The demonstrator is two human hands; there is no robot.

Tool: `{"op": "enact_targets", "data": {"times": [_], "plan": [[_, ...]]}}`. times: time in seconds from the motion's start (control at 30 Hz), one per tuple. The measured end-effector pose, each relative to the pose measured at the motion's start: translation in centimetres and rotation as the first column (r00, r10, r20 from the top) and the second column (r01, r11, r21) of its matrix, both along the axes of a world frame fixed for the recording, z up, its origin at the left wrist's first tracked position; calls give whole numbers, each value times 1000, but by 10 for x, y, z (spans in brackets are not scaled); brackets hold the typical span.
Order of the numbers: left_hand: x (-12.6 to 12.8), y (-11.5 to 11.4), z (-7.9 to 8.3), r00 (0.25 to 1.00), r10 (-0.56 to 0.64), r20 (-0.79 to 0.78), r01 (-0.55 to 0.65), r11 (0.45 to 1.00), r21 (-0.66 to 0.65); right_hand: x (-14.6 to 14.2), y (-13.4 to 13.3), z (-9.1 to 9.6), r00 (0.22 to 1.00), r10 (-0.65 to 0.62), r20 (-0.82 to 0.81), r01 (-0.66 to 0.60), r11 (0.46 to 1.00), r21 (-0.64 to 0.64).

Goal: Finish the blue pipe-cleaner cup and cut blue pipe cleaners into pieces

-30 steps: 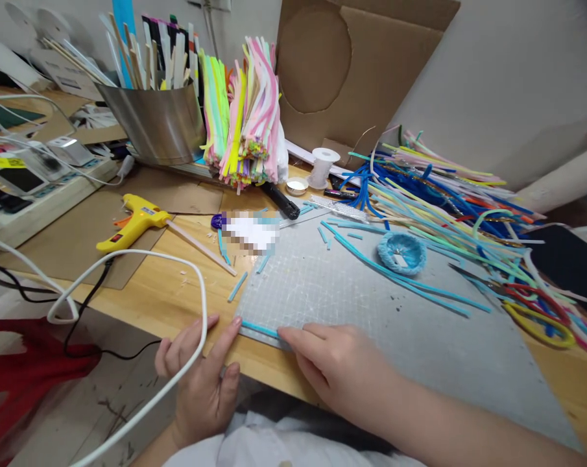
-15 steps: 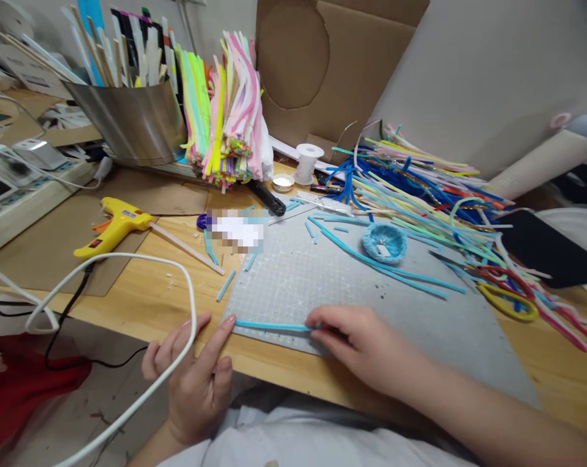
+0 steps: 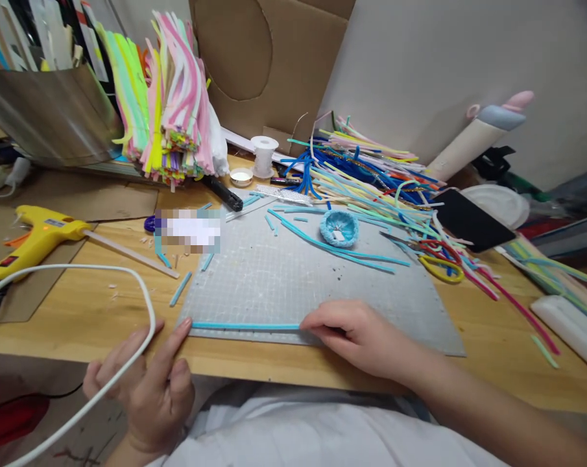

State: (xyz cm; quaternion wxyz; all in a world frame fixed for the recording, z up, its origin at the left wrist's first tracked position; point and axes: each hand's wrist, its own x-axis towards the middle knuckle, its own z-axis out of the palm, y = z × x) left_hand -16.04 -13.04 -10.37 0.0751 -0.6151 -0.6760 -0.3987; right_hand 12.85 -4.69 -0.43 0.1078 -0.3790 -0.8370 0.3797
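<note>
A light-blue pipe cleaner is seen lying straight and flat along the near edge of a grey gridded cutting mat, on the wooden table. Its fuzzy surface is even in colour and no bend is shown.

Its left end is touched by the outstretched index fingertip of the left hand. The other fingers of that hand are loosely curled off the table edge, and a white cable is crossed over them. Its right end is covered by the fingertips of the right hand, whose fingers are pressed together. Whether the end is pinched or only pressed down cannot be told.

At the far left a shiny metal bucket is filled with flat sticks and strips, cut off by the picture's edge. Just right of it an upright bundle of pastel pipe cleaners is stood.

Farther right, on the mat, a small blue woven bowl is set, with a pale scrap inside. Loose pipe cleaners are heaped behind it.
</note>
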Motion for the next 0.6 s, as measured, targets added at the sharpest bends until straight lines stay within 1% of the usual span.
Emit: {"op": "enact_targets", "data": {"times": [0.1, 0.17, 0.33, 0.6], "plan": [[0, 0, 0, 992, 44, -118, -37, 997, 60, 1, 0, 1, 996, 46, 81, -50, 997, 52], [0, 0, 0, 988, 52, -147, -43, 997, 63, 1, 0, 2, 992, 64, 109, -73, 994, 77], [0, 1, 0, 984, 72, -161, -58, 994, 93, 1, 0, 1, 986, 90, 140, -103, 991, 90], [2, 2, 0, 986, 54, -160, -38, 994, 104, 2, 1, 0, 983, 118, 138, -132, 986, 97]]}}
